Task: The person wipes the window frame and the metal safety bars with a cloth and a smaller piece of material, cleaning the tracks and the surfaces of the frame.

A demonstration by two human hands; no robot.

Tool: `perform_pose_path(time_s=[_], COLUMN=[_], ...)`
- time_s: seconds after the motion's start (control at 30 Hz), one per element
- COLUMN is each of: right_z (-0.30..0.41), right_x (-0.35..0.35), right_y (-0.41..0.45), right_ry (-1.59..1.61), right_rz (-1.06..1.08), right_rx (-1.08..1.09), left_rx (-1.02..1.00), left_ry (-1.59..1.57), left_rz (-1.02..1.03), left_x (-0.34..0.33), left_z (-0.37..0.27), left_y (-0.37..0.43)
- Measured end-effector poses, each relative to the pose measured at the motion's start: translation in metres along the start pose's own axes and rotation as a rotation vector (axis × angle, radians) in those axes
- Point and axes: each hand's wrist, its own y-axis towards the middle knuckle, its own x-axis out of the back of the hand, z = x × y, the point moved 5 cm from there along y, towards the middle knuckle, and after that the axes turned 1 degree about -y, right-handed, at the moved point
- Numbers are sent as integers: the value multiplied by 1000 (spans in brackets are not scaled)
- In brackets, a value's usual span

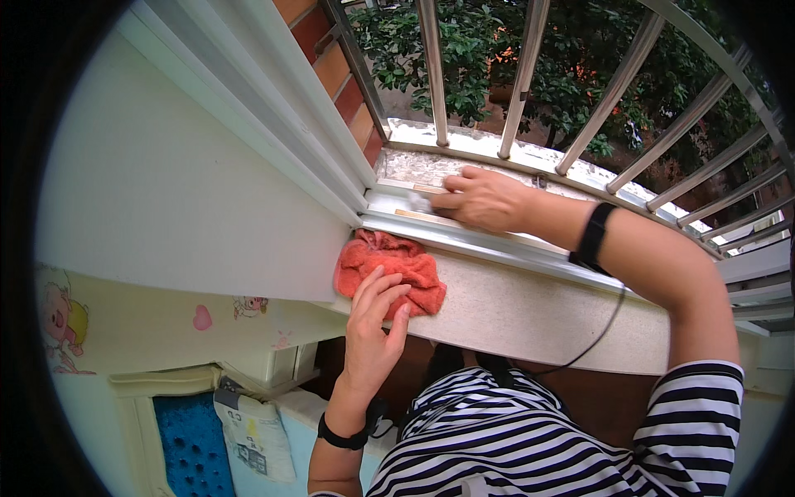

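My right hand [481, 200] reaches across the white window track [453, 225] near its left corner. Its fingers close on a small whitish thing [417, 201], blurred and partly hidden, perhaps a wad or a cloth. A crumpled red terry cloth [397, 264] lies on the pale stone windowsill [534, 304], against the window frame. My left hand [376, 323] rests with spread fingers on the lower part of this cloth, not gripping it.
Metal security bars [522, 87] stand beyond the track, with a rough outer ledge [422, 164] before them. A white window frame [298, 118] rises at left. A thin black cable [605, 332] crosses the sill's right part. Below left is a printed fabric item [256, 428].
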Motion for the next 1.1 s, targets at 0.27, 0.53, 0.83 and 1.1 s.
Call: perform_pose_path(time_s=[0.27, 0.53, 0.83, 1.1], right_z=[11, -11, -18, 12], right_x=[8, 32, 60, 10], right_y=[-125, -213, -160, -105], right_ry=[138, 164, 199, 136], right_rz=[-11, 515, -17, -82], right_rx=[-66, -423, -793, -322], left_rx=[-134, -177, -232, -278], left_ry=[-95, -94, 126, 80], left_rz=[65, 125, 85, 128], left_x=[-30, -37, -29, -32], left_z=[-38, -50, -30, -28], left_y=[16, 28, 46, 51])
